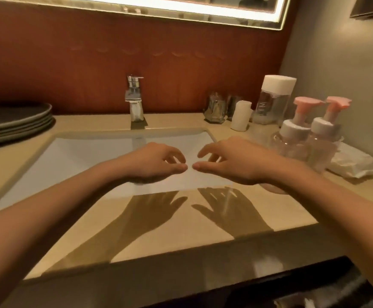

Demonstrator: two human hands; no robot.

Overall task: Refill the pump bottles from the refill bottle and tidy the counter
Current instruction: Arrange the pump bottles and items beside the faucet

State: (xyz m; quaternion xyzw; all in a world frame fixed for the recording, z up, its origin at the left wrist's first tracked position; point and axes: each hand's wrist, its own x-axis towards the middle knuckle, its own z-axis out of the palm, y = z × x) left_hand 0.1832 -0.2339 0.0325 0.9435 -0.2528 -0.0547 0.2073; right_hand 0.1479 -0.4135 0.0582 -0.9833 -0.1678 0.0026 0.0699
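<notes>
Two clear pump bottles with pink pump heads and white collars, one on the left (pixel 292 138) and one on the right (pixel 323 143), stand side by side on the right of the beige counter (pixel 181 230). Behind them stands a tall clear refill bottle (pixel 274 101) with a white cap. My left hand (pixel 156 163) and my right hand (pixel 232 161) hover over the front of the white sink (pixel 70 156), palms down, fingers loosely curled, thumbs nearly touching. Neither hand holds anything.
A chrome faucet (pixel 134 98) rises behind the sink. A stack of grey plates (pixel 14 121) sits at the left. A glass holder (pixel 215 107) and a white paper roll (pixel 241 116) stand near the refill bottle. Crumpled white tissue (pixel 354 163) lies right of the pump bottles.
</notes>
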